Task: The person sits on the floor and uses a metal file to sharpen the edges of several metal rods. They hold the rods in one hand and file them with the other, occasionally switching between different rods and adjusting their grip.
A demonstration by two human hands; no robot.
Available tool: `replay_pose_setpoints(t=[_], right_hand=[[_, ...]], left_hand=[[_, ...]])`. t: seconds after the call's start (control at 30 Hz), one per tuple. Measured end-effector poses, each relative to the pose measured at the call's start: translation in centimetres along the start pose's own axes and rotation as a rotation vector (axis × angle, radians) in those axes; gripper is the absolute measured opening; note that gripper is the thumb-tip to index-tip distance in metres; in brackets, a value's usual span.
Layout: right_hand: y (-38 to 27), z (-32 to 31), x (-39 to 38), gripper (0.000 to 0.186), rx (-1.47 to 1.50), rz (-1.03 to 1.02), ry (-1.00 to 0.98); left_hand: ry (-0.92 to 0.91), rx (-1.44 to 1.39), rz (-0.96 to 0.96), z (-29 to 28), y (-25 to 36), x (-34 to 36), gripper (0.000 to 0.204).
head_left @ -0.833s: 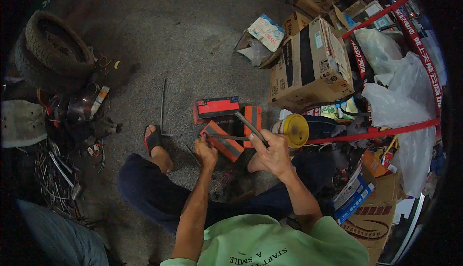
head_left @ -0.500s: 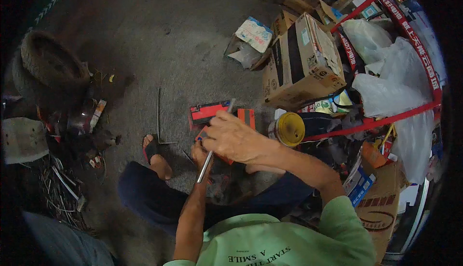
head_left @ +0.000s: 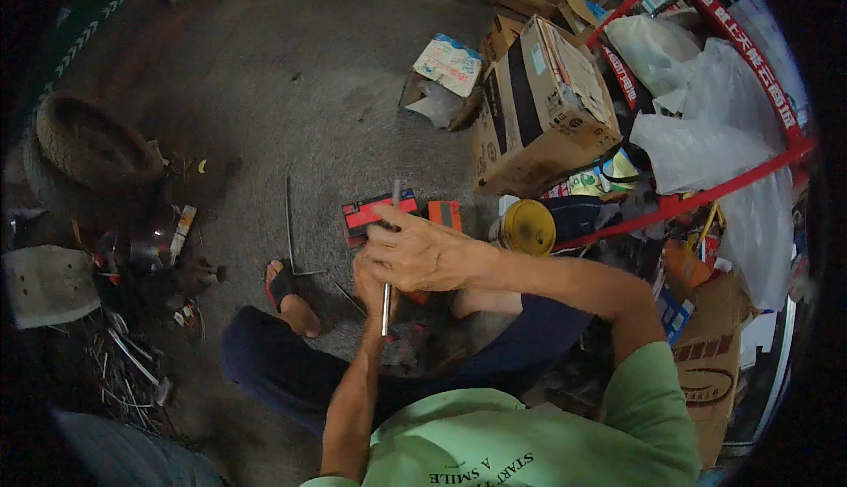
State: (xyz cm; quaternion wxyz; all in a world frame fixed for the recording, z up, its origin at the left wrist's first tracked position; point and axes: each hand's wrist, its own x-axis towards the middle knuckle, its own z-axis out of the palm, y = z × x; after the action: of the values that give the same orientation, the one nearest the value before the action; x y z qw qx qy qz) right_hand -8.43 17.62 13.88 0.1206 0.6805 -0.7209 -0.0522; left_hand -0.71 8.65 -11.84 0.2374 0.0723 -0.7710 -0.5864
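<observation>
My right hand [head_left: 422, 253] is closed around a slim metal rod-like tool [head_left: 386, 310] that stands nearly upright, its lower end pointing down toward my lap. Beneath it my left hand [head_left: 369, 284] is mostly covered by the right; what it grips is hidden. Just beyond both hands, on the concrete floor, lies a red and black flat box [head_left: 372, 212] with an orange box [head_left: 444, 214] beside it. My sandalled foot [head_left: 284, 288] rests to the left.
A large cardboard box [head_left: 538, 108] and a yellow-lidded can [head_left: 527, 228] sit to the right, by a red metal rack [head_left: 706, 191] with white bags. A thin L-shaped bar [head_left: 289, 222] lies on the floor. An old tyre [head_left: 88, 147] and scrap parts are at left.
My right hand has swung the metal tool from a slant over the red box to nearly upright, and moved left over my left hand.
</observation>
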Motion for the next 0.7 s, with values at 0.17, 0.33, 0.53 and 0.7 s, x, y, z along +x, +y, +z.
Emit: replay_pose_setpoints(t=[0.17, 0.33, 0.53, 0.7], right_hand=[[0.6, 1.1, -0.8, 0.017, 0.02, 0.176, 0.135], [0.6, -0.8, -0.8, 0.023, 0.177, 0.586, 0.112], [0.8, -4.3, -2.1, 0.034, 0.127, 0.693, 0.439], [-0.7, -3.9, -3.7, 0.019, 0.188, 0.706, 0.146]], left_hand=[[-0.099, 0.179, 0.116, -1.9, 5.8, 2.0, 0.026], [-0.122, 0.023, -0.137, -2.8, 10.0, 4.2, 0.014], [-0.308, 0.068, 0.037, -4.8, 13.5, 6.8, 0.019], [-0.458, 0.108, -0.091, -6.0, 15.1, 7.3, 0.015]])
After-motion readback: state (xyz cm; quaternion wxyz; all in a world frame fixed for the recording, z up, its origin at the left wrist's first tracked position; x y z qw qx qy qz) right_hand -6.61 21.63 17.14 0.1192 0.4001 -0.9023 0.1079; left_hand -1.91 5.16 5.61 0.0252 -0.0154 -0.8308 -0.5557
